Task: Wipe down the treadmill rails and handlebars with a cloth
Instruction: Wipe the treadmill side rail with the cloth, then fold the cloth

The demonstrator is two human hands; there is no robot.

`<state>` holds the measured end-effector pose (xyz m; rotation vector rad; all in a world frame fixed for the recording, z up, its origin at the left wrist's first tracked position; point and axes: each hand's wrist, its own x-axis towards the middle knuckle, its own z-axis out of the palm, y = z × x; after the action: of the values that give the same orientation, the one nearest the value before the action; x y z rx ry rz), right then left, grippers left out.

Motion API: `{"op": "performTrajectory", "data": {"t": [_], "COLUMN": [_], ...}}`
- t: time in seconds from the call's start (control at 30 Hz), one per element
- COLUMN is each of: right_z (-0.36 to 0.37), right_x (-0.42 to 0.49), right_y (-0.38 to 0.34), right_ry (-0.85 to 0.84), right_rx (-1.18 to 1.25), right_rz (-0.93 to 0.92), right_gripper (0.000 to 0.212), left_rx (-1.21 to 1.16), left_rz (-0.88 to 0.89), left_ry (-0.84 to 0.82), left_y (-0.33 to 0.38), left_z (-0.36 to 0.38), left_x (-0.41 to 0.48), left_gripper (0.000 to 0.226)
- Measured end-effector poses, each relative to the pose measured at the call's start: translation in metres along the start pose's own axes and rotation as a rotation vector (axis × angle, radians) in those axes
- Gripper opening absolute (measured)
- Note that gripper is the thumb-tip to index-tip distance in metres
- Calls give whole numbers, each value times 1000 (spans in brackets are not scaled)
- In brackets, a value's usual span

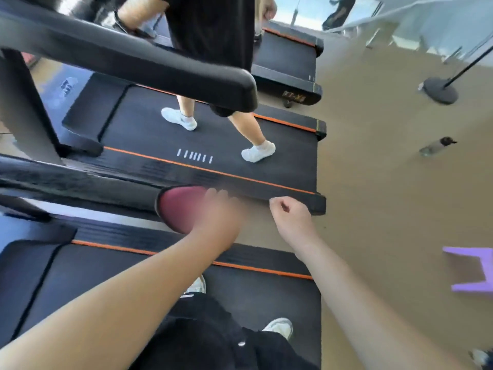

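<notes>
Maroon cloth [178, 209], left hand [221, 212] gripping, caps handlebar [80, 184] end.

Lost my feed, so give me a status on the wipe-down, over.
Left grip on red cloth at handlebar end, blurred, hold unclear. Right grip curled, empty. Nothing blocking; person walks on next treadmill.
</notes>
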<state>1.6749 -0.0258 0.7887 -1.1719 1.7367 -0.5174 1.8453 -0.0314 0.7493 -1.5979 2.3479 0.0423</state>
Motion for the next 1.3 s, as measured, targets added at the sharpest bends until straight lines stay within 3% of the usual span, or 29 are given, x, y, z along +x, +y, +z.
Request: {"op": "performTrajectory", "data": {"t": [0.07, 0.13, 0.33, 0.43, 0.5, 0.57, 0.63, 0.7, 0.77, 0.83, 0.93, 1.03, 1.13, 1.3], "right_z": [-30, -66, -186, -245, -281, -310, -334, -355, -376, -400, -446, -502, -560, -643], "right_x": [-13, -31, -105, -150, -181, -205, -225, -238, -244, -245, -232, -210, -191, -170], "right_y": [30, 66, 199, 250, 280, 308, 335, 359, 376, 389, 407, 427, 446, 503], "right_ry": [32, 36, 46, 108, 204, 373, 557, 703, 788, 781, 684, 698, 748, 773], "right_rx": [53, 87, 133, 339, 523, 607, 623, 659, 705, 756, 729, 664, 619, 430], "right_rz": [47, 64, 236, 351, 355, 334, 323, 330, 324, 306, 257, 230, 257, 370], "right_gripper": [32, 40, 63, 51, 43, 34, 25, 23, 20, 18, 19, 21, 30, 31], "left_rx": [22, -106, -809, -1044, -1101, -1129, -1127, -1124, -1153, -1125, -1074, -1039, -984, -849], "left_rz": [56, 43, 79, 206, 340, 474, 595, 614, 582, 602, 728, 890, 932, 927], "left_ry": [-141, -239, -274, -301, -428, -548, -630, -712, -739, -640, -510, -464, -455, -426], "left_y": [26, 63, 246, 356, 422, 474, 516, 554, 586, 613, 656, 706, 753, 829], "left_z": [-6, -4, -38, -78, -97, -113, -123, -129, -130, -135, -152, -163, -177, -213], "left_x": [5, 9, 16, 7, -6, -17, -19, -13, 0, 19, 57, 105, 150, 216], "left_gripper": [18, 11, 23, 17, 14, 12, 25, 49, 54, 51, 67, 48, 26, 23]}}
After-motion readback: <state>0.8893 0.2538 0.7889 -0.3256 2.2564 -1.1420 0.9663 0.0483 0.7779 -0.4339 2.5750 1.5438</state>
